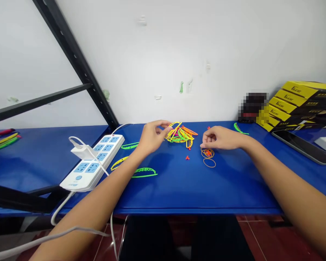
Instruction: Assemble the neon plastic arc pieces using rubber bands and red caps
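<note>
Neon plastic strips (180, 133) mostly heaped, left hand (153, 137) open beside them, right hand (218, 138) half-curled (both empty) above rubber bands (208, 153).

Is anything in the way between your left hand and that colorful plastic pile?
No, nothing visible is in the way. Your left hand is right beside the colorful plastic pile, with its fingertips at the pile's edge.
</note>
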Demonstrator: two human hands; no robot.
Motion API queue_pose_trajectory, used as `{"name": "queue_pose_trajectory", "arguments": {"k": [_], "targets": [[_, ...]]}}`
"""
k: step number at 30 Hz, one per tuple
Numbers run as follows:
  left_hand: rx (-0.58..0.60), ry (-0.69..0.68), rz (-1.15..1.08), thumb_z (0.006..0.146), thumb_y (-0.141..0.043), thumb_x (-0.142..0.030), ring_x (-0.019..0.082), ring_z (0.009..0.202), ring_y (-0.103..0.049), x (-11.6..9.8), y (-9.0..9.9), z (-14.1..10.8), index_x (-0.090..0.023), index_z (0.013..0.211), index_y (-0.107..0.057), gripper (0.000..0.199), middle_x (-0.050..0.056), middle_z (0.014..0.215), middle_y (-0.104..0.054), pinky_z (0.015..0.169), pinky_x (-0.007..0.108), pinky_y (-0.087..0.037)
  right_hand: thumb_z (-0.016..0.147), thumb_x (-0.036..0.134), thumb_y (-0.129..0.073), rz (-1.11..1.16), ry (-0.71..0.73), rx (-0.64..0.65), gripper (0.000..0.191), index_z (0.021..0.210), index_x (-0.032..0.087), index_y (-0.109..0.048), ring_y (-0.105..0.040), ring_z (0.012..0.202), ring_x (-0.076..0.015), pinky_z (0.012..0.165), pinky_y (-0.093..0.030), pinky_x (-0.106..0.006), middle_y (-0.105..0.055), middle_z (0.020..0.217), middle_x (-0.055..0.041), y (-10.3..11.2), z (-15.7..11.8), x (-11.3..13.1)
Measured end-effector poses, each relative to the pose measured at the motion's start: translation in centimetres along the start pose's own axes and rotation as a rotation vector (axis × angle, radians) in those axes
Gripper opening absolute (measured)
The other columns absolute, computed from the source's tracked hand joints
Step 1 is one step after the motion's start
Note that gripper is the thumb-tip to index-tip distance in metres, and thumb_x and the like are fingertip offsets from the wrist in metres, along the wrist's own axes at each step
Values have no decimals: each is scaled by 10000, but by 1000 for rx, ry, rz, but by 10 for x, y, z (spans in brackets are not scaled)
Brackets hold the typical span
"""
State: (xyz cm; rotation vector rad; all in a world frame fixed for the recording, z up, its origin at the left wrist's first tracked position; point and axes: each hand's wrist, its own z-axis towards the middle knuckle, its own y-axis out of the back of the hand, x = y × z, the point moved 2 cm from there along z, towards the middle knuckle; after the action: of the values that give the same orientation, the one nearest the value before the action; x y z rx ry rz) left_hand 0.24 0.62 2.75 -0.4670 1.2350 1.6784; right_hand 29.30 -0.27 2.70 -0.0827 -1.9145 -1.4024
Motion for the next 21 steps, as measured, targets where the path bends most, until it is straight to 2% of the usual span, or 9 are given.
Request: {"name": "queue_pose_trajectory", "arguments": {"k": [5, 8, 11, 14, 17, 19, 21], "targets": [[91, 131, -324, 852, -809, -416, 151, 593, -723, 0, -21, -6, -146, 971, -665, 328, 62, 873, -765, 533, 245, -585, 900, 477, -705, 59, 157, -148, 320, 943, 174, -798, -584, 667, -166, 632, -424, -290, -747, 799, -49, -25, 12, 16], [133, 150, -411, 829, -828, -355, 177, 638, -750, 1, -28, -9, -163, 977, -610, 326, 32, 791, -752, 562, 271, -631, 912, 391, -681, 62, 211, -180, 232, 903, 181, -778, -624, 712, -178, 668, -449, -290, -763, 837, -57, -39, 16, 21], [168, 152, -420, 834, -814, -330, 182, 656, -755, 3, -30, -11, -171, 996, -589, 320, 31, 772, -760, 581, 276, -639, 913, 361, -682, 44, 215, -184, 198, 849, 187, -751, -606, 693, -178, 654, -445, -292, -742, 797, -47, -42, 16, 22], [187, 137, -374, 849, -801, -356, 180, 656, -756, 4, -31, -12, -164, 1046, -621, 329, 58, 843, -783, 564, 258, -619, 934, 373, -666, 72, 219, -203, 214, 848, 191, -737, -613, 703, -177, 671, -468, -300, -737, 806, -45, -37, 14, 24], [208, 127, -287, 877, -771, -373, 192, 665, -768, 3, -32, -14, -149, 1129, -675, 350, 88, 937, -791, 539, 253, -602, 936, 429, -691, 145, 207, -372, 253, 871, 186, -721, -624, 714, -176, 676, -501, -311, -738, 836, -57, -29, 11, 26], [221, 125, -249, 888, -756, -375, 196, 656, -768, 0, -33, -16, -146, 1124, -702, 334, 94, 956, -785, 521, 251, -590, 927, 486, -715, 257, 160, -472, 305, 908, 182, -705, -627, 676, -172, 607, -508, -304, -731, 826, -62, -25, 10, 27], [230, 109, -234, 888, -754, -374, 181, 624, -751, -3, -34, -19, -149, 1073, -718, 294, 86, 941, -777, 511, 242, -576, 904, 535, -743, 396, 126, -520, 359, 937, 182, -688, -641, 643, -176, 520, -509, -292, -723, 813, -65, -25, 9, 29]]}}
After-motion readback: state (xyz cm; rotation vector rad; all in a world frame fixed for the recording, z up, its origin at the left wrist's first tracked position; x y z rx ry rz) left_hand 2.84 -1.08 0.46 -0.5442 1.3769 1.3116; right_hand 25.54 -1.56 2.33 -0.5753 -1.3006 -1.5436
